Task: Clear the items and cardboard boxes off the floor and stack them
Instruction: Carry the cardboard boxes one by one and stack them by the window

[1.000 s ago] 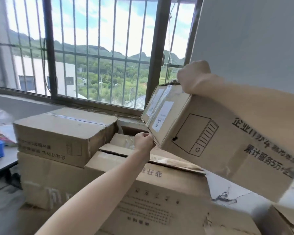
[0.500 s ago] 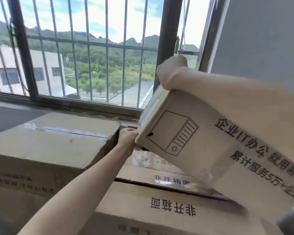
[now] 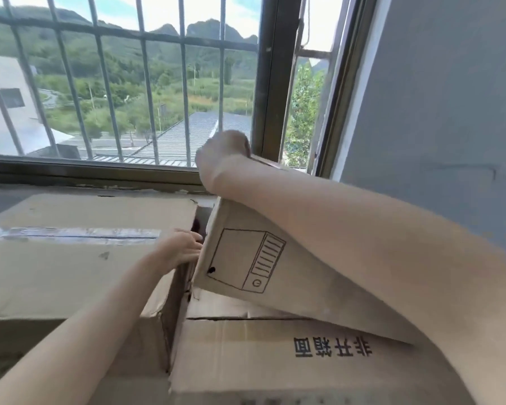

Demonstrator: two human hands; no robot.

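Observation:
A brown cardboard box (image 3: 263,276) with a drawn computer-tower symbol is tilted, its lower edge resting on a larger box with printed Chinese characters (image 3: 275,355). My right hand (image 3: 222,159) grips the tilted box's far upper edge, the forearm lying across its top. My left hand (image 3: 181,251) holds its near left end, fingers curled round the edge and partly hidden in the gap. A taped cardboard box (image 3: 76,252) stands just to the left, its top slightly higher than the lower box.
A barred window (image 3: 146,83) with a dark frame and a sill (image 3: 85,182) runs right behind the boxes. A grey wall (image 3: 435,97) closes off the right side. A narrow dark gap (image 3: 199,220) separates the taped box from the tilted one.
The tilted box has come down and forward onto the lower box, next to the taped box. Both hands moved down with it, and the view has closed in on the stack.

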